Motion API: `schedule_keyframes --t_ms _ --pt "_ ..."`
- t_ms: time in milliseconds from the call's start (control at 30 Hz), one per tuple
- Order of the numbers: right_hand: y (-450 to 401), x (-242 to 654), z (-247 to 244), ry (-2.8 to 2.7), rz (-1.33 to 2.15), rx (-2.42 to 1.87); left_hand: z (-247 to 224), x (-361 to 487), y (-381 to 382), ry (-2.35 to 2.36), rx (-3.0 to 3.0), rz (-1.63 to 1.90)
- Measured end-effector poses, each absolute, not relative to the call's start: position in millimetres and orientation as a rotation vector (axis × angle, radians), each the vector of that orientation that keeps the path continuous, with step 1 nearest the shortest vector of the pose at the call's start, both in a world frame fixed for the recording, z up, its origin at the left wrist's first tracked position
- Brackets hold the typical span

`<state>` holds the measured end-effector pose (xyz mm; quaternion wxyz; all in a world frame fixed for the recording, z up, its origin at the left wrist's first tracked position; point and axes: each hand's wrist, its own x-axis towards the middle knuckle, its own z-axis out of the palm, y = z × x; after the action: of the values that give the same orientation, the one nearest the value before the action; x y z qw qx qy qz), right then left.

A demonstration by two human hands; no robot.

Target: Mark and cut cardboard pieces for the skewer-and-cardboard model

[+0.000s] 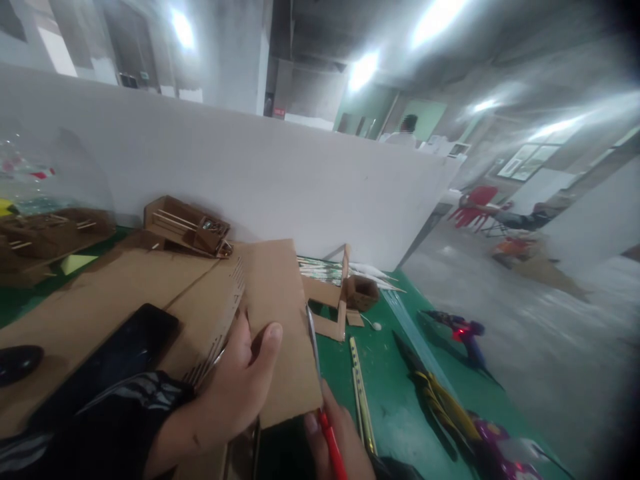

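A rectangular piece of brown cardboard point(277, 287) is held up in front of me. My left hand point(240, 380) grips its left side, thumb on the face and the other fingers hidden behind. In my right hand point(340, 433), at the lower right corner, is a red-handled blade point(331, 440). Its thin metal part runs along the cardboard's right edge; whether it is scissors or a knife I cannot tell. Close behind my left hand rises a slotted strip of cardboard point(220, 333).
A black phone point(115, 360) lies on a large cardboard sheet point(135, 280) at left. Right, on the green table, are a cardboard frame point(325, 327), a small cardboard box point(363, 292), pliers point(440, 400) and glue guns point(467, 337). A white partition point(250, 160) stands behind.
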<state>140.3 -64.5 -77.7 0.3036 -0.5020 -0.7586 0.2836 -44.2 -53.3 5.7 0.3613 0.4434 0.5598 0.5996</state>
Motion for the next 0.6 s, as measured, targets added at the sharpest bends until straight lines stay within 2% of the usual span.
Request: schedule_keyframes --t_ms 600 --pt "-62 143 -70 -1.986 0.882 -1.335 4 -41 -56 1.447 1.186 1.536"
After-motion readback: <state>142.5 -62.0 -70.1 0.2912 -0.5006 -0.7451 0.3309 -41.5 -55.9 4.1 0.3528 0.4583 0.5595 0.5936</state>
